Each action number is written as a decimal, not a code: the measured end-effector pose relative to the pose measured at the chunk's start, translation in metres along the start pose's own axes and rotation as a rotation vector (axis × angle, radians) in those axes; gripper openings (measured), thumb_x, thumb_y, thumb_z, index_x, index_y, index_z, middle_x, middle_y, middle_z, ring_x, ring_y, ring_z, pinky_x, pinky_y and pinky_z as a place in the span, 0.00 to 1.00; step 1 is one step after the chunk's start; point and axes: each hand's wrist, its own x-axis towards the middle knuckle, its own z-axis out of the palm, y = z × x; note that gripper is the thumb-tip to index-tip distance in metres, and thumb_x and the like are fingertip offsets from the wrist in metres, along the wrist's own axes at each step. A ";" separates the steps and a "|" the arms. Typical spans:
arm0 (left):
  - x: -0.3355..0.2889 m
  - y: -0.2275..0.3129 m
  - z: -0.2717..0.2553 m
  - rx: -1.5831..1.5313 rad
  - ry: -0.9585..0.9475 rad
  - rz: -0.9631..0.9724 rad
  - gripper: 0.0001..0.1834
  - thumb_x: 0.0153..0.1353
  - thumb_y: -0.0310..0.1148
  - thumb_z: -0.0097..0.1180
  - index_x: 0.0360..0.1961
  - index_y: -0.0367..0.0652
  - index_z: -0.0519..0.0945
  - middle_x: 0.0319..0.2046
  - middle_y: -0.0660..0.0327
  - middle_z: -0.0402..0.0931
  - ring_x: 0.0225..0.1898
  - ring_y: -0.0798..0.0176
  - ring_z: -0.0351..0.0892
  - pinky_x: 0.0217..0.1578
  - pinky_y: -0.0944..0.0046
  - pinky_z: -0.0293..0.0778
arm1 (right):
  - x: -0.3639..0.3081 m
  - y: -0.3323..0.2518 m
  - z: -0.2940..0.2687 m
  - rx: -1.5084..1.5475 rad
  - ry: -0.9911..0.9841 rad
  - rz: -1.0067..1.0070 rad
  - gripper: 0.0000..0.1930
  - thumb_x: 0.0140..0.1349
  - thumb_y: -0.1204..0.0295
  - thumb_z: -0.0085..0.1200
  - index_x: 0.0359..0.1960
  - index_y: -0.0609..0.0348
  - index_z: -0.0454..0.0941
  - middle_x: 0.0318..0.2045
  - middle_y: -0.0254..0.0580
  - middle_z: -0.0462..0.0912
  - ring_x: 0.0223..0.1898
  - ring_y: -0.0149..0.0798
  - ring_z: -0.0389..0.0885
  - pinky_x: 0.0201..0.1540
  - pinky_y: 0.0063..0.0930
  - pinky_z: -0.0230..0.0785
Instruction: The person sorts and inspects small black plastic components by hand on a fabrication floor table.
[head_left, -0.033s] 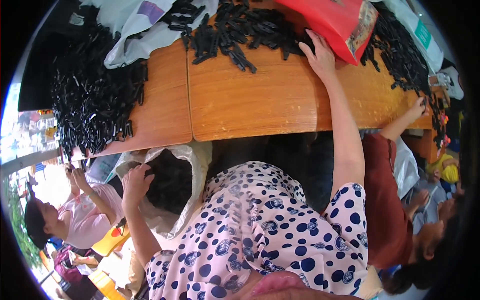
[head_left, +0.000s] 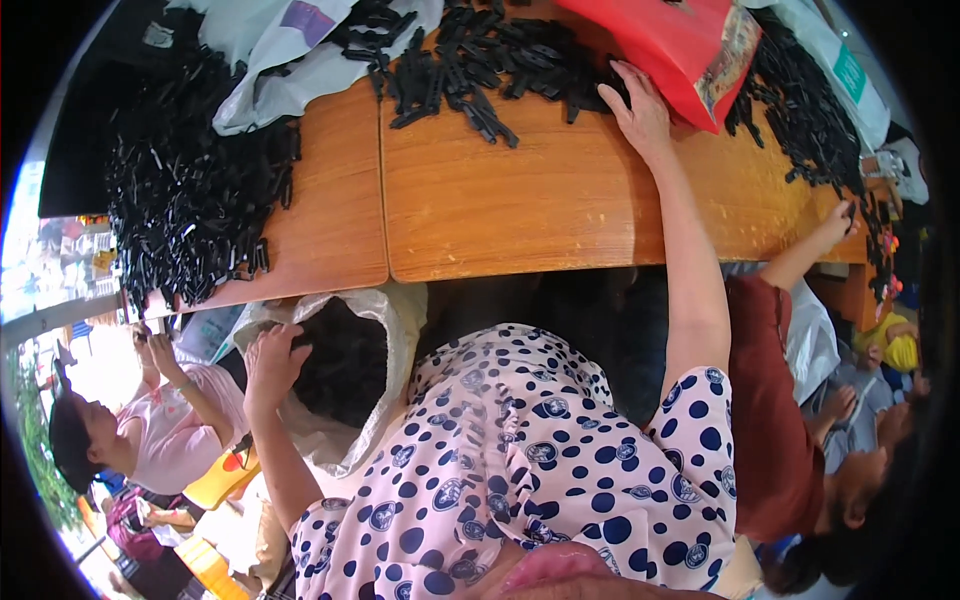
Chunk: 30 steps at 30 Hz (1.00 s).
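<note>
My right hand (head_left: 642, 112) reaches over the wooden table, open with fingers stretched out. Its fingertips lie at the edge of a pile of slim black plastic pieces (head_left: 485, 60), against a red bag (head_left: 675, 50). I cannot tell whether the fingertips touch a piece. Below the table edge, my left hand (head_left: 272, 368) hangs at the rim of a white woven sack (head_left: 398, 350). Thumb and fingers are apart, and nothing shows in them. Dark contents fill the sack's mouth; single pieces cannot be made out there.
The wooden table (head_left: 510, 200) has a seam left of centre. A large heap of black pieces (head_left: 195, 190) covers its left end, another (head_left: 805, 110) its right. White plastic bags (head_left: 265, 95) lie behind. People sit at both sides: a pink shirt (head_left: 185, 425), a dark red sleeve (head_left: 770, 400).
</note>
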 end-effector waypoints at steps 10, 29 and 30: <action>0.203 0.121 -0.023 -0.458 0.502 0.461 0.20 0.60 0.42 0.56 0.49 0.40 0.74 0.48 0.48 0.72 0.52 0.46 0.71 0.50 0.55 0.68 | 0.009 -0.032 0.035 0.063 -0.079 -0.091 0.26 0.60 0.50 0.53 0.54 0.54 0.74 0.57 0.40 0.71 0.55 0.51 0.70 0.58 0.45 0.61; 0.310 0.214 0.019 -0.276 0.668 0.301 0.13 0.55 0.42 0.56 0.43 0.60 0.80 0.58 0.62 0.67 0.60 0.51 0.64 0.58 0.40 0.55 | 0.009 -0.048 0.032 -0.056 -0.140 -0.060 0.21 0.60 0.53 0.52 0.51 0.49 0.77 0.58 0.36 0.71 0.57 0.47 0.69 0.57 0.43 0.61; 0.301 0.216 0.022 -0.265 0.683 0.311 0.15 0.55 0.43 0.56 0.44 0.58 0.79 0.57 0.61 0.67 0.60 0.51 0.64 0.58 0.41 0.55 | 0.008 -0.049 0.030 -0.056 -0.137 -0.059 0.21 0.60 0.53 0.52 0.51 0.49 0.77 0.58 0.36 0.71 0.57 0.47 0.69 0.57 0.43 0.61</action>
